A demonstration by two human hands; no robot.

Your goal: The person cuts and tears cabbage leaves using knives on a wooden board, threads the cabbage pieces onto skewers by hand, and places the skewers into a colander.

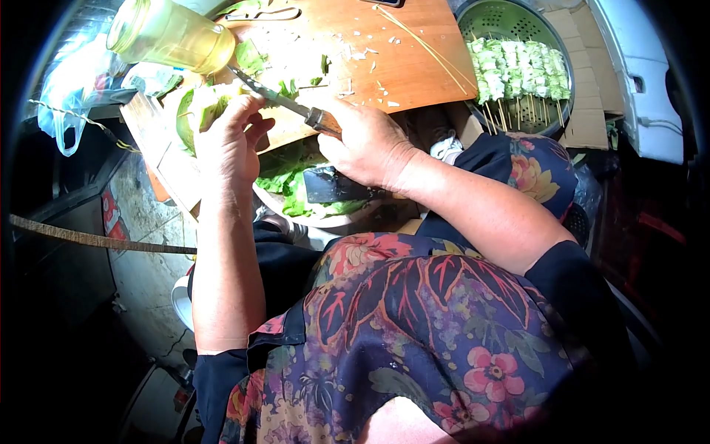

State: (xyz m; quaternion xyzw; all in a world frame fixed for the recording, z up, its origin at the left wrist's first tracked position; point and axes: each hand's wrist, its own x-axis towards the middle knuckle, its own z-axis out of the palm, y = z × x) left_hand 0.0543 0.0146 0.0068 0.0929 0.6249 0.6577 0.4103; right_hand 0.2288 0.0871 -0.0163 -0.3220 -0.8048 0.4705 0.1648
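Note:
My right hand (362,140) is closed around the wooden handle of a knife (285,101), its blade pointing to the upper left. At the left edge of the wooden board (414,44), my left hand (235,140) has its fingers wrapped round a pale green vegetable piece (211,105). The knife's tip is close to that piece and to my left fingertips. Green leaf scraps (251,58) and small white bits lie on the board. Several thin wooden skewers (425,43) lie at its right side.
A yellowish jar (174,37) stands at the upper left. The green colander (547,37) at the upper right holds skewered vegetables (518,70). Below the board is a bowl (325,220) with leaves and a dark cleaver blade (333,186). A plastic bag (66,100) hangs at the left.

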